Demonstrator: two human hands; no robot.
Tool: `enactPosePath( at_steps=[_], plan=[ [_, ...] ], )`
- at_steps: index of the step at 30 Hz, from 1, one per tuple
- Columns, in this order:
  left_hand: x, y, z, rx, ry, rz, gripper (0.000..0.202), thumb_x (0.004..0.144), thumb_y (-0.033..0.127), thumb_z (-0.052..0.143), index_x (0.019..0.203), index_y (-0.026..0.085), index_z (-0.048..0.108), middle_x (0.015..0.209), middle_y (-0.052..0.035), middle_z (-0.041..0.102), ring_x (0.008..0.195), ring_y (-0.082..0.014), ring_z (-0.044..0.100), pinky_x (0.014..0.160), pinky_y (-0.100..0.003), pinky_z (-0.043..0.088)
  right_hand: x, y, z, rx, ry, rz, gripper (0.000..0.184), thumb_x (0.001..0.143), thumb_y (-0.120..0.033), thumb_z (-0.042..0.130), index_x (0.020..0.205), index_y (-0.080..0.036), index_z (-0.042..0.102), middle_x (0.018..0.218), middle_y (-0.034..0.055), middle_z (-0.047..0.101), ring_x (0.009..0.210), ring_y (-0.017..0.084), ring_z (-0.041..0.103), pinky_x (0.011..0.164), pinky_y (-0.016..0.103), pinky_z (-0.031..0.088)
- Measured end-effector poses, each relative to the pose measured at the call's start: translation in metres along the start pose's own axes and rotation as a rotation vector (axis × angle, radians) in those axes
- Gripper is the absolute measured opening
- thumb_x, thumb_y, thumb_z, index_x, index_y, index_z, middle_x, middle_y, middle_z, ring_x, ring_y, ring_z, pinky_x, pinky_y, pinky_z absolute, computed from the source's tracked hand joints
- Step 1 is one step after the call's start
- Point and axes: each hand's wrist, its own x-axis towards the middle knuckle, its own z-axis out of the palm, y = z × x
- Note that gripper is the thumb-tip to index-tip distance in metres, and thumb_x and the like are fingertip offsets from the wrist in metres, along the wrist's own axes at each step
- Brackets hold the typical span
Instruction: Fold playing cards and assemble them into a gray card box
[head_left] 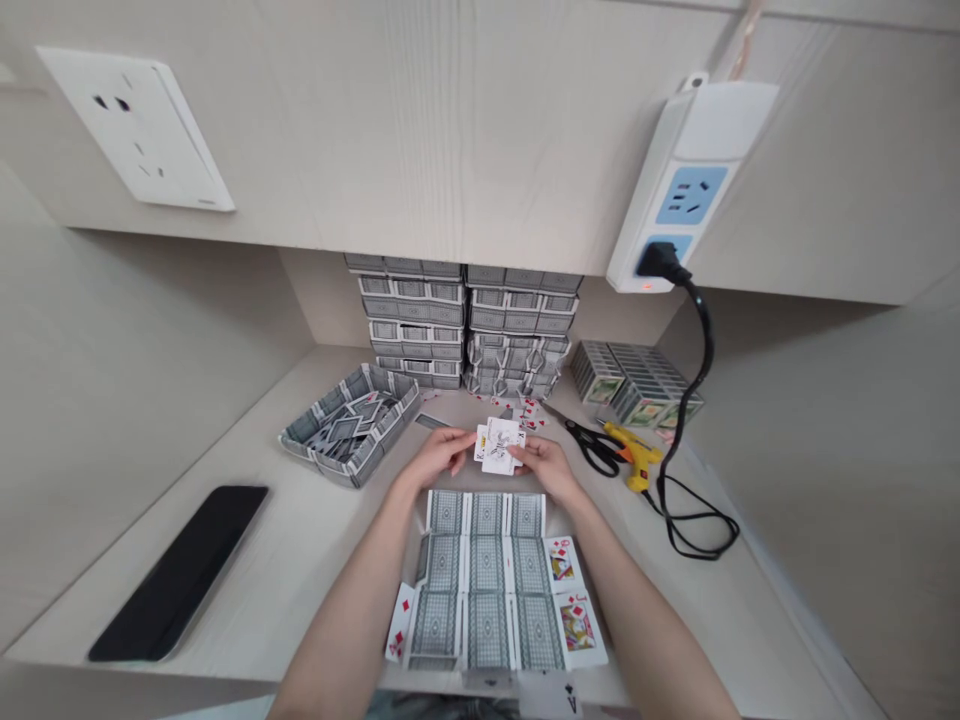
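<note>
In the head view, our one view, we take the card sheet as our landmark. It is a flat grid of grey-backed playing cards lying edge to edge on the desk, right under our forearms. A few red diamond cards lie face-up along its right side, and one lies at its lower-left corner.

Just beyond the sheet's far edge, our left hand and right hand meet over a few face-up cards. Each hand's thumb and fingertips are closed on one side of the cards, pinching them lightly above the desk. Neither hand touches the sheet.

Beyond the sheet and to its left sits a card tray with raised walls and loose cards inside. Straight beyond it, against the back wall, stand two tall stacks of trays, with scattered cards at their foot. To the right and beyond lie scissors, a yellow glue gun with its black cable, and rows of card packs. A phone lies well to the left.

We judge that many trays are finished. The sheet looks flat and unfolded, with its edge cards only partly laid, so this piece seems about midway, and the held cards are not yet placed.
</note>
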Motion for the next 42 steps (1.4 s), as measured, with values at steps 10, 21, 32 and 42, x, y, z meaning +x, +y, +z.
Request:
enactPosePath(
  at_steps=[10,21,32,42],
  plan=[
    [-0.002,0.006,0.001,0.028,-0.117,-0.07,0.04,0.069,0.049,0.056,0.077,0.01,0.063,0.036,0.0042,0.048,0.033,-0.0052,0.035,0.039,-0.019,0.021,-0.001,0.002,0.003,0.024,0.024,-0.025,0.037,0.053,-0.044,0.072,0.078,-0.017,0.069,0.067,0.0043,0.069,0.064,0.02,0.063,0.06,0.033,0.051],
    [0.007,-0.005,0.006,0.081,0.016,-0.08,0.037,0.064,0.045,0.061,0.073,0.01,0.065,0.033,0.0048,0.046,0.031,-0.0057,0.036,0.038,-0.019,0.024,0.0,0.006,0.006,-0.012,0.055,-0.062,0.031,0.051,-0.043,0.072,0.068,-0.016,0.07,0.058,0.0012,0.065,0.055,0.016,0.059,0.058,0.033,0.051],
    [0.007,-0.002,0.01,0.067,0.062,-0.121,0.032,0.062,0.042,0.063,0.063,0.011,0.063,0.035,0.0021,0.051,0.032,-0.0053,0.038,0.038,-0.019,0.024,-0.001,0.006,0.004,0.004,0.057,-0.041,0.031,0.047,-0.043,0.074,0.058,-0.015,0.066,0.056,0.0019,0.064,0.05,0.015,0.057,0.054,0.029,0.048],
    [0.008,-0.003,0.014,0.079,0.099,-0.095,0.036,0.06,0.047,0.063,0.057,0.011,0.06,0.034,0.0022,0.049,0.033,-0.005,0.033,0.039,-0.02,0.02,-0.003,-0.001,0.004,-0.016,0.053,-0.028,0.034,0.045,-0.042,0.075,0.061,-0.014,0.066,0.059,0.0031,0.066,0.05,0.014,0.055,0.05,0.026,0.043]
  ],
)
